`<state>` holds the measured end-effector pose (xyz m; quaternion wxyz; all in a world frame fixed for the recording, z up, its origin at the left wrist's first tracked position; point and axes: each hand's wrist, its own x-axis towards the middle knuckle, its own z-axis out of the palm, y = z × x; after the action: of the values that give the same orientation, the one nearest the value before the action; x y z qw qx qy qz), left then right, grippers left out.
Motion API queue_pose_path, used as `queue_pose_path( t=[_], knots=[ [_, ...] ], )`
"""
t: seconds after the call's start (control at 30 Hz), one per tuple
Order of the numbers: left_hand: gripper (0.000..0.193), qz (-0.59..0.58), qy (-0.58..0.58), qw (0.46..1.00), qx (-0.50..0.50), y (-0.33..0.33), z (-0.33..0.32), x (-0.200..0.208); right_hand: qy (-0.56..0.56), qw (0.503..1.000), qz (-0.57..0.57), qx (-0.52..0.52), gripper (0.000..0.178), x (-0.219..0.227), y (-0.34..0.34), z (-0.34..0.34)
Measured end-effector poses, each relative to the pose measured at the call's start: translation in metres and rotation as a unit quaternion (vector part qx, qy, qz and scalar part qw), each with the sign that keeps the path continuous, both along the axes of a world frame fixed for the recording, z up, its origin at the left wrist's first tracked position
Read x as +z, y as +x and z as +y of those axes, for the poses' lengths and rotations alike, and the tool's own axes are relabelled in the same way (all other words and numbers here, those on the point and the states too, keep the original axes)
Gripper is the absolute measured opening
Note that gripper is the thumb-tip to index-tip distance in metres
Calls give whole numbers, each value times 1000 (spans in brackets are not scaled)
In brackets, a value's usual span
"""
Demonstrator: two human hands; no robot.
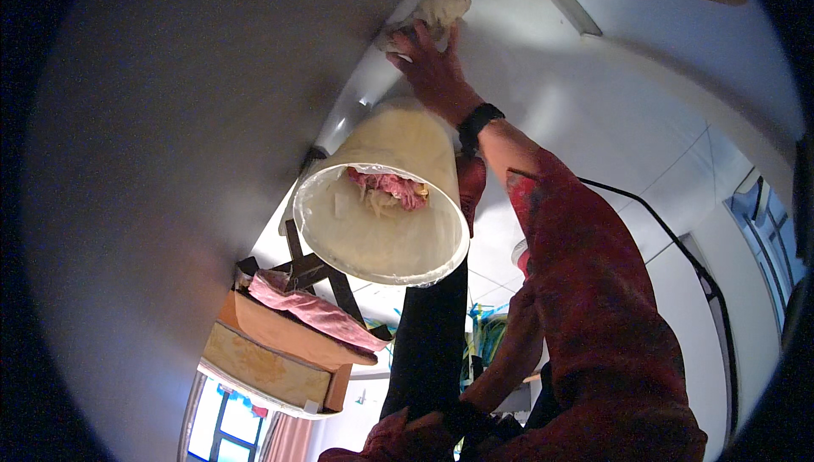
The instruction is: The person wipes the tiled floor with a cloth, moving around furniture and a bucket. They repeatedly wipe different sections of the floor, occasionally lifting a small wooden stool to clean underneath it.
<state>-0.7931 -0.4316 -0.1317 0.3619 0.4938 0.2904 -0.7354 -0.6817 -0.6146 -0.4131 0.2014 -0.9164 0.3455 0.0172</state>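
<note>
Nearest the camera, a red sleeve is seen at the right, with the right hand extended to the far side. Just beyond its fingers, a beige rag is laid on the white floor, beside the grey panel, its long axis slanted from near left to far right. It is touched by the fingers, which are spread and bent; whether it is gripped cannot be told. Nearer, a bucket is seen, pink cloth held inside. What seems the left hand is placed well apart, its fingers unclear.
</note>
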Motion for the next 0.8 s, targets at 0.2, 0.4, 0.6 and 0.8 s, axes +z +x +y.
queue_pose_path(
  t=[0.2, 0.4, 0.6, 0.8],
  knots=[
    [34, 1, -5, 1000, 6, -1, 4, -2, -51, 998, -16, -19, 47, 0, 0, -2],
    [33, 3, -11, 1000, 13, -6, 10, -3, -9, 999, 43, 10, 44, 2, 2, -4],
    [33, 6, -17, 1000, 19, -5, 10, -5, -61, 996, -54, -26, 44, 2, 0, -1],
    [32, 6, -38, 999, 29, -22, 28, -8, -17, 1000, 0, -15, 45, 0, 3, 2]
  ],
)
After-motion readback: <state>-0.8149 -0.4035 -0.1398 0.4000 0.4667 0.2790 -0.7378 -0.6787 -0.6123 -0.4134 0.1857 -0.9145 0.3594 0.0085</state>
